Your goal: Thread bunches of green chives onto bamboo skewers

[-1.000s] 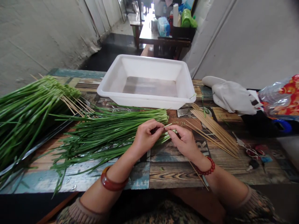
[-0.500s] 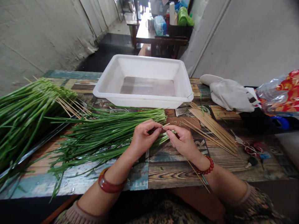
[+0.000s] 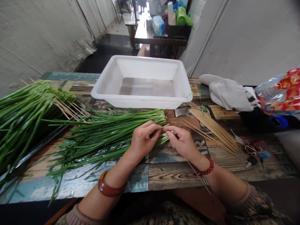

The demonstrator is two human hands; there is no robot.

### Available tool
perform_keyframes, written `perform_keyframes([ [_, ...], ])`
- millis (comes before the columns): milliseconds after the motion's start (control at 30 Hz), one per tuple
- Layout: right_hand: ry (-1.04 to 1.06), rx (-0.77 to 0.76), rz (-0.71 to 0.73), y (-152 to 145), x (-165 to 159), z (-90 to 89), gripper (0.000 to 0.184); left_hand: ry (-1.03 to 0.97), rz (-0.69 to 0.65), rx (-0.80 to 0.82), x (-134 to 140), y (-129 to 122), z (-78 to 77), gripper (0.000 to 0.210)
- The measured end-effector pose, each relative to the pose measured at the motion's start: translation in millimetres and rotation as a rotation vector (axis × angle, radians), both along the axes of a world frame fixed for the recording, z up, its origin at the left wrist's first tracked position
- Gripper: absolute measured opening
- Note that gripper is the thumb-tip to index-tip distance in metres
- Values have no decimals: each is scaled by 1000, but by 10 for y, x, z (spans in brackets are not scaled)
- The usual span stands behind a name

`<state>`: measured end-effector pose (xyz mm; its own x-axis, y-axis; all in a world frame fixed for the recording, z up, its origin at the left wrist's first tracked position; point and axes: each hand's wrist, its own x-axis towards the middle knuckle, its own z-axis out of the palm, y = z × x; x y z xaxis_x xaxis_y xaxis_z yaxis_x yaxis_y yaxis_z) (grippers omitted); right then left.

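My left hand [image 3: 146, 136] is closed in a pinch on the pale end of a garlic chive [image 3: 166, 126]. Its fingertips meet those of my right hand [image 3: 181, 140], which is closed around a thin bamboo skewer [image 3: 199, 178]; the skewer's lower part slants out beneath my wrist. Where skewer and chive meet is hidden by my fingers. Under and left of my hands lies a loose pile of long green chives [image 3: 100, 131], pale ends to the right. More bamboo skewers [image 3: 213, 128] lie fanned out to the right of my right hand.
A white plastic tub [image 3: 112, 97] stands behind the chives. At far left, skewered chives [image 3: 35, 106] are heaped on a metal tray [image 3: 47, 142]. On the right are a pale cap [image 3: 228, 92], keys [image 3: 252, 161] and a red-patterned plastic bag [image 3: 281, 92] on the wooden table [image 3: 173, 176].
The view has shifted slightly, so the tub and table things sit a little farther left. Both hands keep the same pinch, fingertips together.
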<state>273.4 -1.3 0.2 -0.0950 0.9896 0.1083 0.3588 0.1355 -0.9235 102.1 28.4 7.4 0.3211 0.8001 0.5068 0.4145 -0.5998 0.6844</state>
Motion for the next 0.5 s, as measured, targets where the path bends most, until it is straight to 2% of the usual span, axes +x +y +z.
perform_keyframes([
  [300, 63, -43, 3, 24, -7, -61, 27, 50, 11, 77, -10, -4, -36, 12],
  [500, 77, -66, 7, 18, -9, -16, 26, 61, 40, -24, 7, -8, -14, 11],
])
